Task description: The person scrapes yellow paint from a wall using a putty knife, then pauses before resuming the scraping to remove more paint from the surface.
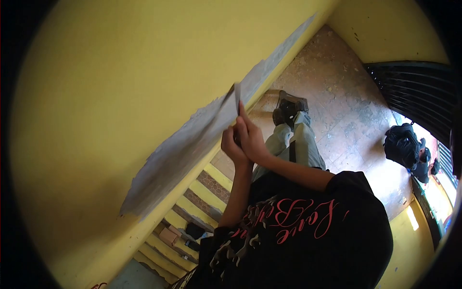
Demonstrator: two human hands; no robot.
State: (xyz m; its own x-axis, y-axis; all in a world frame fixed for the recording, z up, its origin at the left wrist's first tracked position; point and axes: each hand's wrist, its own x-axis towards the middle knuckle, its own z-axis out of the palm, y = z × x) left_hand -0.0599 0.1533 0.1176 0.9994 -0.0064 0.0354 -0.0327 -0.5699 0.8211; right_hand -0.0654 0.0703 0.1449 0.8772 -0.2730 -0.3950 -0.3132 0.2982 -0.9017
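Observation:
A flat scraper (236,98) with a grey blade is held against the yellow wall (144,86), over a long grey strip (178,149) with a ragged upper edge. My right hand (251,138) is closed on the scraper, its index finger stretched along the blade. Pressed close beside it, my left hand (234,146) is curled with bent fingers, also around the tool's lower part. Both hands hide the handle.
Below the wall's edge, yellow-edged steps (208,187) descend at the lower left, with a brown box (169,236) there. My feet are by a dark low frame (291,103) on the tiled floor (332,96). Black bags (403,144) stand at the right, near a dark slatted gate (414,91).

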